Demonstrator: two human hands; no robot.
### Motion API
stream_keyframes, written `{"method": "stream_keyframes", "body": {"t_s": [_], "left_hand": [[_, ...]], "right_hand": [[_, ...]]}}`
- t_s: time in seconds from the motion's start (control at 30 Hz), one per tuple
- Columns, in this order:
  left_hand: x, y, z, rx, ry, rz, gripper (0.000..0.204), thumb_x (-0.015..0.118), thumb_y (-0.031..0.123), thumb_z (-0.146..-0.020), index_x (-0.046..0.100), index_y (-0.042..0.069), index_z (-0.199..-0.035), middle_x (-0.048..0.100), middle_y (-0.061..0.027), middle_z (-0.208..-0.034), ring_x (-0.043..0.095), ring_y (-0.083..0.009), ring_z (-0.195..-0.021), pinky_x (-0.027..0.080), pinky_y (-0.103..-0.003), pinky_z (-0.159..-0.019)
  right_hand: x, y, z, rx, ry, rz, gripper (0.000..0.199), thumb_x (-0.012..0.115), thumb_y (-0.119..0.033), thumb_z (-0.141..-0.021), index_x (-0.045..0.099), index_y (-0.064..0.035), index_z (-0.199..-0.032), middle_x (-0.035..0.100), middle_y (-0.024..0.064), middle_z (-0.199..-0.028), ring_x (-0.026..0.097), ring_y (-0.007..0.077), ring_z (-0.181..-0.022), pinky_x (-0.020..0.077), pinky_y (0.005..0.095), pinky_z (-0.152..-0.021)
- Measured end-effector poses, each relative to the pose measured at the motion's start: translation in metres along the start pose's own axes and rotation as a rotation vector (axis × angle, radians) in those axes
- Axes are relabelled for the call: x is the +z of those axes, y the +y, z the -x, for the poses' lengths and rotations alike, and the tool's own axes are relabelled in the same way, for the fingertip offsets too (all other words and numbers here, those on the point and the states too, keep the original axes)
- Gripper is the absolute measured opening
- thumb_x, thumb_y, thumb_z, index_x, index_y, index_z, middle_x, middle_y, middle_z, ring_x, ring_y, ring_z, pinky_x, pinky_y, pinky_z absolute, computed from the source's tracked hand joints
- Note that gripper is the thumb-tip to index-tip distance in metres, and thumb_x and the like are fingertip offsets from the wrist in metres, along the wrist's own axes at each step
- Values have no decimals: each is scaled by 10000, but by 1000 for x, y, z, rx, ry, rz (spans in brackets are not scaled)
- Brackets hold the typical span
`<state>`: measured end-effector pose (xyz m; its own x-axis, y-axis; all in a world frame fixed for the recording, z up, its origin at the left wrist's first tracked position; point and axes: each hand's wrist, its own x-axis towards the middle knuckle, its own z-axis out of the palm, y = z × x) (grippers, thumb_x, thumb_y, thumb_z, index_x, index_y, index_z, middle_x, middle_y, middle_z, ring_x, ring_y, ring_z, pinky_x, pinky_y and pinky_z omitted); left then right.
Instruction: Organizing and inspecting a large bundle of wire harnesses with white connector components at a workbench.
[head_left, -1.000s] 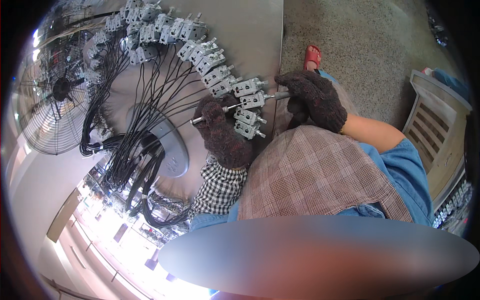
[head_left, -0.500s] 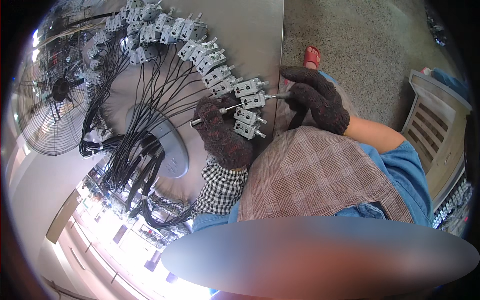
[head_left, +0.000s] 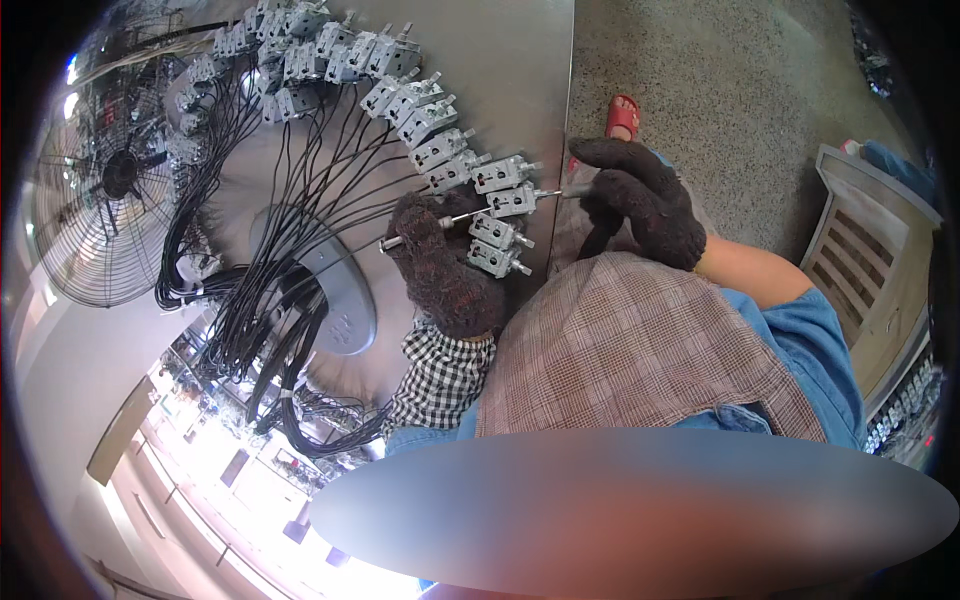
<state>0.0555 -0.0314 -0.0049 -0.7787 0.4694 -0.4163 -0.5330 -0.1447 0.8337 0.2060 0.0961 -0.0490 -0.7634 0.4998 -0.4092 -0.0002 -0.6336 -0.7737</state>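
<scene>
My left hand (head_left: 440, 270), in a dark knitted glove, is closed around a cable end with a silver metal sleeve (head_left: 402, 241). From its fingers a thin bright rod (head_left: 465, 214) runs to a silver-grey metal block (head_left: 512, 201). On the block's other side, my right hand (head_left: 640, 205), gloved alike, pinches a thin metal shaft with a greyish end (head_left: 575, 191); its exact kind is blurred. Two more blocks (head_left: 497, 246) lie just below, nearest to me, and another block (head_left: 502, 174) sits right above.
Several similar blocks (head_left: 425, 115) curve along the metal table (head_left: 500, 60), with black cables (head_left: 250, 320) fanning from them over a grey oval base (head_left: 345, 315). A caged fan (head_left: 110, 220) stands at the left. Beyond the table edge are speckled floor (head_left: 740, 90) and a slatted wooden chair (head_left: 860, 290).
My right hand has shifted slightly to the right, its fingertips a little farther from the block. The left hand keeps its hold in nearly the same place.
</scene>
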Motion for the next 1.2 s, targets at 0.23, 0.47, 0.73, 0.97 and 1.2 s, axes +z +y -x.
{"method": "stream_keyframes", "body": {"t_s": [0.23,0.47,0.73,0.97,1.2], "left_hand": [[-12,1,-6,-4,-102,101,293,435,376,-950,498,96,-1008,590,-107,-907,624,-269,-819,560,-364,-649],[-12,6,-1,161,-83,-253,318,372,307,-978,464,15,-1065,573,-134,-993,589,-240,-953,531,-375,-789],[-21,14,-4,-103,-80,80,492,663,253,-819,438,-32,-1151,562,-158,-996,601,-248,-921,519,-332,-763],[-35,2,-7,259,-230,-681,279,529,117,-903,489,20,-1161,561,-121,-1052,579,-225,-967,508,-324,-814],[-20,14,-2,-235,-160,172,238,528,160,-924,502,34,-1125,568,-94,-1020,578,-204,-957,520,-336,-793]], "right_hand": [[-8,-11,2,139,-182,-37,335,524,-158,-900,534,-60,-1219,609,114,-979,594,160,-774,495,302,-757],[16,-10,-14,321,-384,-369,365,517,-179,-904,498,-20,-1232,575,134,-1141,614,257,-960,492,353,-857],[35,-8,-12,46,-211,-229,432,518,-224,-895,470,-15,-1271,616,132,-1059,607,207,-883,486,288,-765],[33,-10,-7,-295,-288,264,360,538,-218,-896,512,-21,-1196,584,172,-1093,615,242,-902,512,324,-725],[34,-17,10,-467,-731,276,312,607,-118,-872,558,-19,-1163,553,161,-1192,585,226,-1052,516,341,-873]]}}
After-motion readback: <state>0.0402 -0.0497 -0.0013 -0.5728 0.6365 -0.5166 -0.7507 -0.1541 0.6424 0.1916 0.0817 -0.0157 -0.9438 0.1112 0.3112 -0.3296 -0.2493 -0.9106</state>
